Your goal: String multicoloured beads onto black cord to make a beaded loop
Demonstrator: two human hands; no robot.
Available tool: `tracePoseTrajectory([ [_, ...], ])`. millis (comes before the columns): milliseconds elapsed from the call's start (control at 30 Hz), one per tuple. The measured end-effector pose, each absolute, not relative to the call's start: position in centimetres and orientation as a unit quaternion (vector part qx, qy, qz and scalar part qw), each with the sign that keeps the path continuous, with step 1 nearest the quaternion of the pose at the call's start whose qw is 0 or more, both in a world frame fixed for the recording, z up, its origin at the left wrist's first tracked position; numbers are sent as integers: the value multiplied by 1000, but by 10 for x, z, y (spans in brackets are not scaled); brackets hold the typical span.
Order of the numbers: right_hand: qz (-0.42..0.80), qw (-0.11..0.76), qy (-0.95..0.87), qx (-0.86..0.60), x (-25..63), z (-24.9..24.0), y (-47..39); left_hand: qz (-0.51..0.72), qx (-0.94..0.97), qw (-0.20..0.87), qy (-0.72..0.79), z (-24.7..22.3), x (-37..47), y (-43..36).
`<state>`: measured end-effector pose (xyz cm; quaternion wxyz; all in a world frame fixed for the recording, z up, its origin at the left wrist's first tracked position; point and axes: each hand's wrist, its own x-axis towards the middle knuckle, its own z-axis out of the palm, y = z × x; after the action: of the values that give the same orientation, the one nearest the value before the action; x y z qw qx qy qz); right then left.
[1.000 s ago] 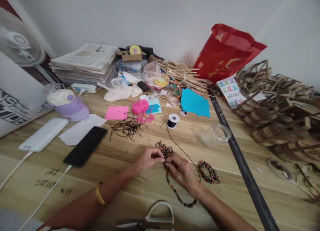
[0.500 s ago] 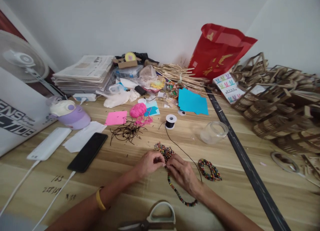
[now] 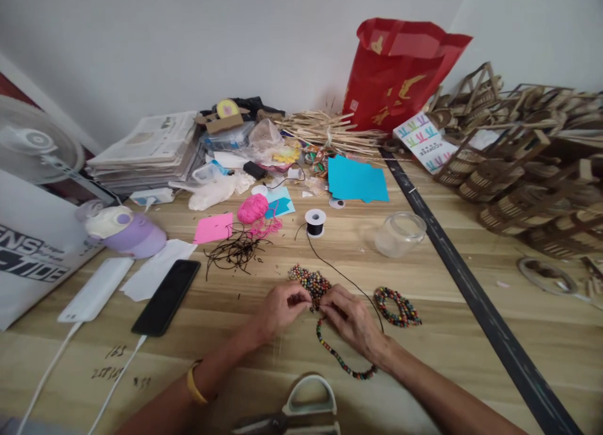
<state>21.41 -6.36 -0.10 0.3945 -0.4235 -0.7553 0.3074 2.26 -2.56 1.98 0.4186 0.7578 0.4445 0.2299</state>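
A pile of small multicoloured beads (image 3: 308, 279) lies on the wooden table, just beyond my fingertips. My left hand (image 3: 282, 308) is pinched at the pile's near edge; whatever is between its fingertips is too small to make out. Close beside it, my right hand (image 3: 351, 319) has thumb and fingers closed at the end of a beaded cord (image 3: 336, 354), which curves down and right across the table. Black cord (image 3: 342, 275) runs from a white spool (image 3: 315, 223) and passes behind my right hand. A coiled bead strand (image 3: 396, 308) rests to the right of that hand.
Scissors (image 3: 308, 397) lie at the near edge. A glass jar (image 3: 400, 235) stands at right, before a dark strip and small woven baskets (image 3: 513, 177). Tangled black cord (image 3: 233, 251), pink yarn (image 3: 253, 209) and a phone (image 3: 166, 297) are leftward. A red bag (image 3: 400, 77) stands behind.
The camera view has shifted slightly. My right fingertips have drawn a little away from my left fingertips, leaving a small gap. Both hands remain pinched near the bead pile.
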Motion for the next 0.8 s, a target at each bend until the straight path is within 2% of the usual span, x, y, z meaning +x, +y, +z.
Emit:
tracePoseTrajectory([
  [400, 319, 385, -753, -428, 215, -6, -62, 167, 878, 292, 341, 1, 19, -30],
  [800, 326, 374, -749, -439, 214, -6, -61, 153, 891, 266, 334, -2, 20, -27],
])
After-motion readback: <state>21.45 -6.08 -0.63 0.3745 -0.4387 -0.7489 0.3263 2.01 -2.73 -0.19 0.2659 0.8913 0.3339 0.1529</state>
